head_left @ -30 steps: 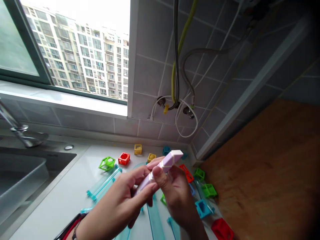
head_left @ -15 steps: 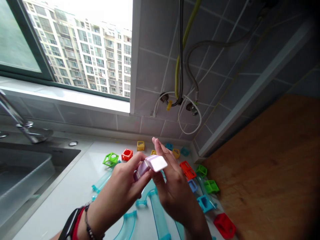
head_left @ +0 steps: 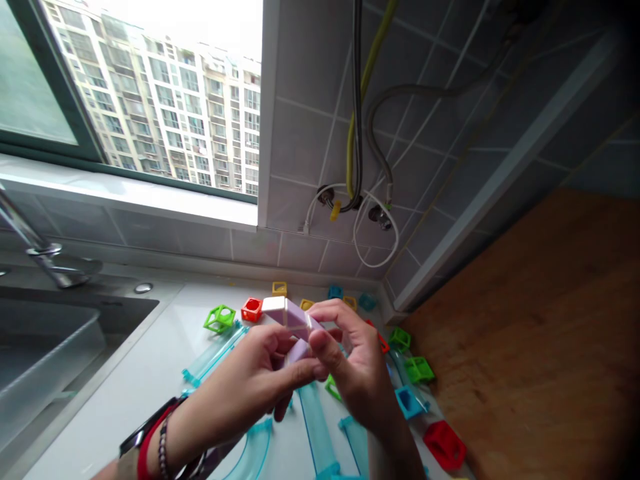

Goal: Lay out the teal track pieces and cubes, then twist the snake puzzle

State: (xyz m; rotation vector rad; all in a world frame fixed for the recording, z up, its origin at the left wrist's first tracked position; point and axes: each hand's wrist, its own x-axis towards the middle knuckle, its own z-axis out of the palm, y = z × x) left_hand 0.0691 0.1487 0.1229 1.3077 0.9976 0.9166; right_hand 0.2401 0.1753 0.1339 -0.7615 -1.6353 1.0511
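Observation:
A lilac and white snake puzzle (head_left: 295, 317) made of wedge-shaped segments is held between both hands above the counter. My left hand (head_left: 270, 367) closes round its lower part, thumb along the near side. With thumb and fingers, my right hand (head_left: 350, 353) grips the segments on the right. The white end segment points up and to the left, beyond the fingers. Fingers hide much of the puzzle's middle. A purplish piece shows below my left wrist, and I cannot tell whether it belongs to the puzzle.
Clear blue track pieces (head_left: 317, 427) and coloured cube frames, such as a green one (head_left: 220, 319) and a red one (head_left: 445, 445), lie on the white counter (head_left: 150, 373). A sink with a plastic bin (head_left: 50, 360) is at left. Hoses and a white cable (head_left: 397, 243) hang on the tiled wall.
The puzzle's white end has swung from pointing right to pointing up and left. My right hand has gone from stretched fingers to curling round the segments.

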